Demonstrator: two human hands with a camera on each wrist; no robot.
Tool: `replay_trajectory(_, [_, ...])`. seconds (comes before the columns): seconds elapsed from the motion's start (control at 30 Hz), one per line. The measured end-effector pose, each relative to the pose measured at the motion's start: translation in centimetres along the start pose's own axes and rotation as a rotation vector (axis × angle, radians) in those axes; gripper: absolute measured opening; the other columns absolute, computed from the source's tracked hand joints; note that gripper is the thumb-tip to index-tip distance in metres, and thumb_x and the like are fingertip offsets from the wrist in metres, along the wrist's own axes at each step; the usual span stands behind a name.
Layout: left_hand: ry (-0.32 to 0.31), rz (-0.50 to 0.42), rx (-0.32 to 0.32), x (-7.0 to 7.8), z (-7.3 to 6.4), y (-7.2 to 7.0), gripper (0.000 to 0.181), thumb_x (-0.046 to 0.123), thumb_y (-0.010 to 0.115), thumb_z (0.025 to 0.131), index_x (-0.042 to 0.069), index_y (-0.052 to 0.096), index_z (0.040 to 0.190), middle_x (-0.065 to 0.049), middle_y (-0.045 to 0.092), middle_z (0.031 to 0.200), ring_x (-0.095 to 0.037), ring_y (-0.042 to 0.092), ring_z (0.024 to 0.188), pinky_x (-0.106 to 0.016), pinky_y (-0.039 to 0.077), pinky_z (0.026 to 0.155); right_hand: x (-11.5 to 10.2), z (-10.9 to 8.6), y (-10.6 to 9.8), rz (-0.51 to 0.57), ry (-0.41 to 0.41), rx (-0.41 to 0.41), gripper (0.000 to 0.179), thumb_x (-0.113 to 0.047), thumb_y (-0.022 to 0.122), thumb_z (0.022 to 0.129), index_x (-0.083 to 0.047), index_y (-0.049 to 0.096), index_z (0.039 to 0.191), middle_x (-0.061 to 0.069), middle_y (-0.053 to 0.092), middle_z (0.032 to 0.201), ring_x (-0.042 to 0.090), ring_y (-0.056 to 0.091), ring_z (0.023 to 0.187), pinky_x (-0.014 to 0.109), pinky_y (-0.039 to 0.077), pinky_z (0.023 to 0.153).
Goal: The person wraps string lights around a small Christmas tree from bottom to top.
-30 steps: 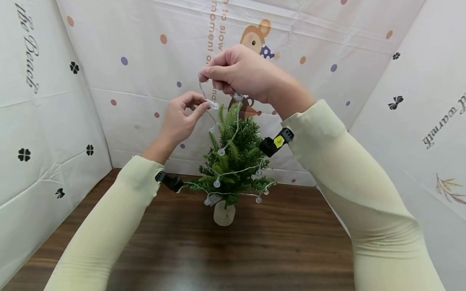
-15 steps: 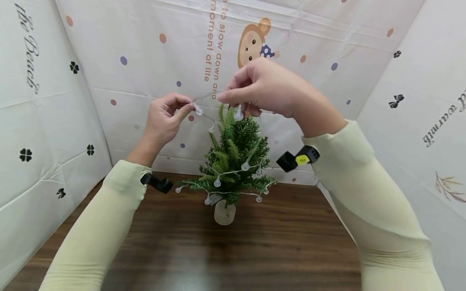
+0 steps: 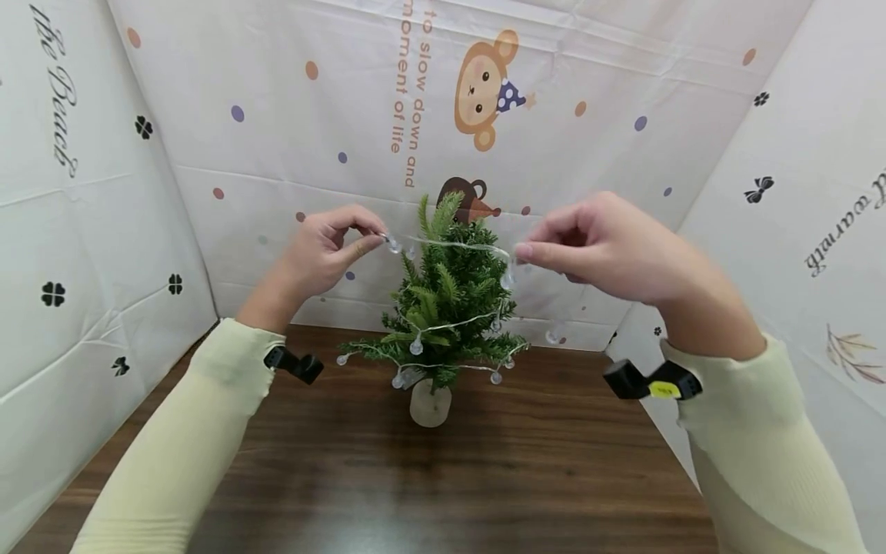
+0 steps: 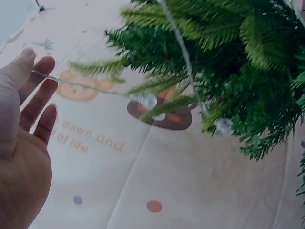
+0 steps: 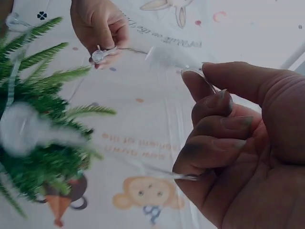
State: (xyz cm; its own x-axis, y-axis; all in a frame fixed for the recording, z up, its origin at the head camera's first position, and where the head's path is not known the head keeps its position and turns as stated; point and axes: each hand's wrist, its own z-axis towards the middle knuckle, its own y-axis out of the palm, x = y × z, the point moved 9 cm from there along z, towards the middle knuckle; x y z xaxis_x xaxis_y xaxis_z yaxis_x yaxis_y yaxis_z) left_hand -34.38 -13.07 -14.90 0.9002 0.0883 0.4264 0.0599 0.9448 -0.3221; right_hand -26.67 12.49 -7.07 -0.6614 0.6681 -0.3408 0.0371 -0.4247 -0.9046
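Observation:
A small green artificial Christmas tree [image 3: 453, 296] stands upright with a string of clear-bulb fairy lights wound round its lower branches. Left of its top, my left hand [image 3: 320, 252] pinches the wire between thumb and fingertips, beside a clear bulb [image 3: 394, 245]. My right hand [image 3: 609, 248] holds the same string to the right of the tree, thumb against forefinger. Between the hands, the wire [image 3: 457, 244] stretches across the front of the upper branches. One bulb [image 3: 507, 278] hangs just below the right fingertips. In the right wrist view, wire also passes through the curled lower fingers [image 5: 217, 151].
The tree's pale round base [image 3: 431, 406] rests on a dark wooden tabletop [image 3: 540, 462]. Printed white fabric [image 3: 277, 131] walls in the back and both sides. Lower loops of the lights [image 3: 457, 368] hang along the branches. Another bulb [image 3: 554, 335] dangles at right.
My right hand has come from above the treetop down and to the right, drawing the wire across the front. My left hand has shifted left and slightly down, still pinching the string.

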Motion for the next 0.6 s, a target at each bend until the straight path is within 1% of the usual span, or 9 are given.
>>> replay_trajectory(0.07, [0.028,0.042,-0.055,0.4,0.0,0.9,0.014,-0.011,0.068,0.091,-0.002,0.072,0.101,-0.009,0.072,0.100,-0.010,0.065,0.095,-0.023,0.053,0.087,1.0,-1.0,0.3,0.031,-0.027,0.012,0.017,-0.027,0.065,0.102,-0.022,0.078,0.092,0.000,0.039,0.058,0.016,0.032,0.047,0.032,0.031,0.044])
replay_trajectory(0.13, [0.068,0.085,-0.101,0.8,0.1,1.8,0.017,-0.013,0.069,0.089,0.001,0.072,0.100,-0.009,0.072,0.100,-0.010,0.064,0.097,-0.024,0.053,0.090,2.2,-1.8,0.7,0.057,-0.042,0.025,0.014,-0.023,0.066,0.102,-0.023,0.077,0.093,-0.001,0.041,0.060,0.016,0.034,0.050,0.032,0.033,0.045])
replay_trajectory(0.2, [0.110,0.110,-0.134,1.3,0.1,2.5,0.020,-0.014,0.071,0.087,0.002,0.073,0.100,-0.008,0.072,0.099,-0.010,0.064,0.097,-0.025,0.052,0.091,3.4,-2.4,1.2,0.082,-0.061,0.035,0.014,-0.018,0.066,0.101,-0.024,0.077,0.094,-0.001,0.043,0.062,0.016,0.037,0.052,0.031,0.035,0.047])
replay_trajectory(0.3, [0.148,0.134,-0.173,1.6,0.1,3.4,0.022,-0.013,0.073,0.086,0.004,0.073,0.100,-0.004,0.073,0.098,-0.011,0.065,0.096,-0.026,0.053,0.091,5.2,-3.4,2.0,0.100,-0.109,0.034,0.016,-0.012,0.067,0.100,-0.024,0.076,0.098,-0.003,0.050,0.067,0.014,0.041,0.057,0.029,0.038,0.051])
replay_trajectory(0.43, [0.165,0.145,-0.222,1.7,0.1,4.3,0.020,-0.008,0.074,0.088,0.007,0.074,0.100,-0.001,0.073,0.098,-0.012,0.066,0.095,-0.025,0.053,0.089,7.4,-4.5,2.9,0.111,-0.158,0.021,0.022,-0.006,0.067,0.098,-0.025,0.076,0.102,-0.007,0.059,0.076,0.012,0.046,0.064,0.027,0.042,0.057])
replay_trajectory(0.6, [0.176,0.133,-0.269,1.9,0.1,5.1,0.016,-0.004,0.074,0.090,0.009,0.075,0.099,0.001,0.074,0.097,-0.011,0.066,0.095,-0.023,0.052,0.087,9.5,-5.3,3.3,0.111,-0.155,0.011,0.024,-0.004,0.069,0.097,-0.025,0.077,0.105,-0.008,0.061,0.080,0.011,0.049,0.067,0.026,0.043,0.057])
